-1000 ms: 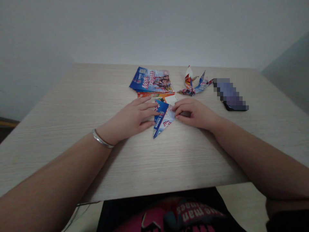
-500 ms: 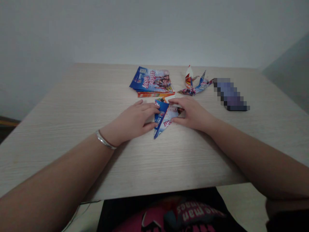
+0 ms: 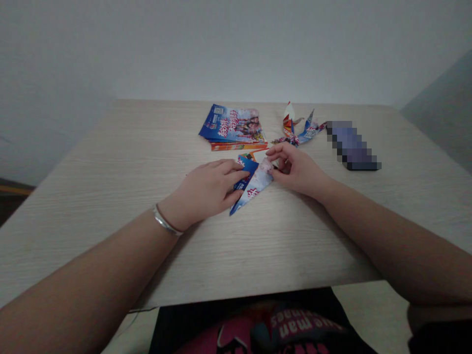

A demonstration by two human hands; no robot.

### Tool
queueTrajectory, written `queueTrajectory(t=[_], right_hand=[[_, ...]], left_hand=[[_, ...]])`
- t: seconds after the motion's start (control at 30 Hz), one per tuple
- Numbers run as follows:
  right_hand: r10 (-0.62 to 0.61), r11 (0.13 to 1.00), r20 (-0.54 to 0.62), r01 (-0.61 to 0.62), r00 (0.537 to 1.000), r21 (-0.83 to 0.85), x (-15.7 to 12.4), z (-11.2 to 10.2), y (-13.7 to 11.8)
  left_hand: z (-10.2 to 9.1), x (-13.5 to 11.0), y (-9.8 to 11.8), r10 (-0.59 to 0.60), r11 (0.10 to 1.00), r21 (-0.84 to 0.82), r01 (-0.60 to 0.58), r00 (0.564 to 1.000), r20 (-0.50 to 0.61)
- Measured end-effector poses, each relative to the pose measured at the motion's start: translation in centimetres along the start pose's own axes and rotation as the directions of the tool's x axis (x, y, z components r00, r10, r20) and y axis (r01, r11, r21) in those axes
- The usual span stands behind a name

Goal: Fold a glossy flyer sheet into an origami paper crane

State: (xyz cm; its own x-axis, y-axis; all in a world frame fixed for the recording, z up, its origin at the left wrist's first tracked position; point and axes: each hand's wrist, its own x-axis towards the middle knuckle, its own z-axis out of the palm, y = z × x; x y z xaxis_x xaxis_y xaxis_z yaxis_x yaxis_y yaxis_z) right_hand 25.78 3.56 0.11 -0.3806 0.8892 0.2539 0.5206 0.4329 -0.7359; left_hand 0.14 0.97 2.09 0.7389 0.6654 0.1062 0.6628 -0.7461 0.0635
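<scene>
From my remote seat, the left hand [image 3: 208, 189] lies palm down, fingers extended and slightly apart, their tips resting on the left part of a folded leaflet [image 3: 258, 182]. The right hand [image 3: 300, 169] is partly curled at the leaflet's upper right edge, thumb below the fingers; I cannot tell whether it pinches the paper or only touches it. The leaflet lies on the table between both hands, blue on its left, paler with red lettering on its right, narrowing to a point toward the wearer. An orange and white paper section [image 3: 261, 155] shows at its far edge — same sheet or another, I cannot tell. A silver bracelet [image 3: 164, 221] circles the left wrist. Farther out, the pale wood-grain table [image 3: 110, 152] bears a stack of blue printed leaflets [image 3: 230, 123], fanned a little, with orange-edged sheets [image 3: 239, 146] showing at its near side. Right of the stack, folded paper work [image 3: 309, 133] stands with upright points, one piece or two unclear to me. Just beside it lies a dark phone [image 3: 352, 145], its screen masked by coarse blocks — contents unreadable. A pale wall [image 3: 236, 49] rises behind the far edge.
</scene>
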Motion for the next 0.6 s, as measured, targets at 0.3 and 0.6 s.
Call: queueTrajectory(t=[0.3,0.6], right_hand=[[-0.239,0.92,0.267,0.306,0.934,-0.244,-0.7,-2.7,-0.4],[-0.236,0.823,0.479,0.436,0.845,-0.365,-1.7,-5.0,-2.2]], left_hand=[[0.0,0.0,1.8,-0.057,0.991,0.116,0.059,0.998,-0.026],[-1.1,0.3,3.0,0.068,0.981,0.189,-0.051,0.994,-0.083]])
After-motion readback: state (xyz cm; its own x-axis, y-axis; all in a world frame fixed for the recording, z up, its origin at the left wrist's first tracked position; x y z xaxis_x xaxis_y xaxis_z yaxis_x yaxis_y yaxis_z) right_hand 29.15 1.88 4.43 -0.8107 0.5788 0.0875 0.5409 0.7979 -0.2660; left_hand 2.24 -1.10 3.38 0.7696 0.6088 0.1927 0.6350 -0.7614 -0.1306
